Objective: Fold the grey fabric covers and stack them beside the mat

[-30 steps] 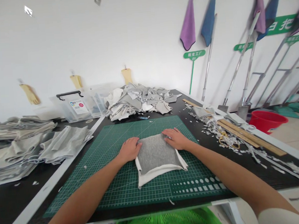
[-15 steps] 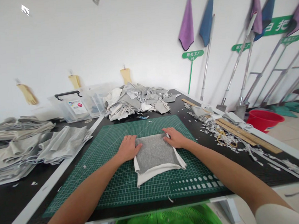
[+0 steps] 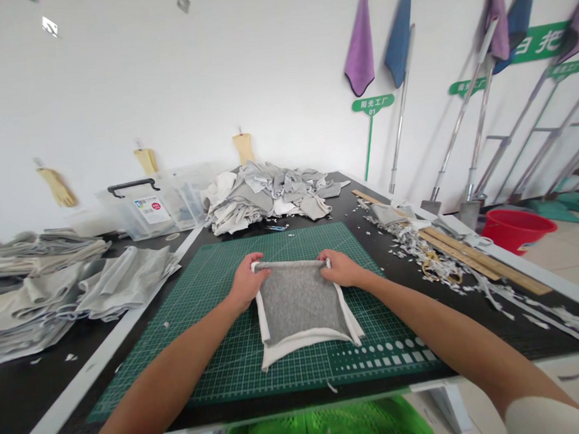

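Grey knit fabric [image 3: 300, 305] lies flat and roughly square on a green cutting mat [image 3: 221, 374], near the middle of the mat. A white border [image 3: 309, 349] shows along its near edge and both sides, slightly loose at the near corners. The far edge is rolled over into a thin, tight lip. Left hand [image 3: 247, 283] and right hand [image 3: 340, 268] each grasp one end of that roll between fingers and thumb, well apart across the piece
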Motion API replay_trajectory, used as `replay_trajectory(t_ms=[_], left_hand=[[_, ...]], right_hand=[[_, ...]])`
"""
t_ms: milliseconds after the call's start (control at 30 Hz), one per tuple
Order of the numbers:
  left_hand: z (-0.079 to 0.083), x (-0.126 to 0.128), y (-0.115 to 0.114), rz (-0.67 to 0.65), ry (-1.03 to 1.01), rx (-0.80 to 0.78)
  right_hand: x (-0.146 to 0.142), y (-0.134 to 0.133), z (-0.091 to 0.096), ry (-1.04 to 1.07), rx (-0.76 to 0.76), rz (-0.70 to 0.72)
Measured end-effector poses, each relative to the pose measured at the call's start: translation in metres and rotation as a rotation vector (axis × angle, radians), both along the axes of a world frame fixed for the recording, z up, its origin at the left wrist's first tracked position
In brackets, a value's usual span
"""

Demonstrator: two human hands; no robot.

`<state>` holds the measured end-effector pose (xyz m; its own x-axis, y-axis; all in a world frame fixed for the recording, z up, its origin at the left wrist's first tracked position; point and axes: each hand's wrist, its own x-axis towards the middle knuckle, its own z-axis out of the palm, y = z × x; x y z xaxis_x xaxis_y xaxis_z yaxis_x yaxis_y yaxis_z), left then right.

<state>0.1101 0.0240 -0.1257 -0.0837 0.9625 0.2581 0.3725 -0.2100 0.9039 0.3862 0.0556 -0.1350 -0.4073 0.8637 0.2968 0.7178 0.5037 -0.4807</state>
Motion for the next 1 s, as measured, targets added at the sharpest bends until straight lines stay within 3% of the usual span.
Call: replay_trajectory(t_ms=[133, 300, 667, 833, 1000], left_hand=[[0.004, -0.002, 0.000, -0.090, -0.176, -0.074], [0.004, -0.004, 0.000, -0.042, -0.163, -0.090], [0.012, -0.009, 0.002, -0.055, -0.364, 0.041], [0.013, -0.012, 0.005, 0.010, -0.315, 0.051], [0.004, -0.015, 0.012, 0.146, -0.090, -0.063]], right_hand=[[-0.002, -0.006, 0.007, 0.140, -0.023, 0.005], [-0.006, -0.012, 0.011, 0.439, -0.030, 0.026], [-0.011, -0.007, 0.010, 0.699, -0.119, -0.006], [-0.013, -0.009, 0.003, 0.687, -0.168, -0.018], [-0.015, -0.008, -0.005, 0.669, -0.309, -0.066]])
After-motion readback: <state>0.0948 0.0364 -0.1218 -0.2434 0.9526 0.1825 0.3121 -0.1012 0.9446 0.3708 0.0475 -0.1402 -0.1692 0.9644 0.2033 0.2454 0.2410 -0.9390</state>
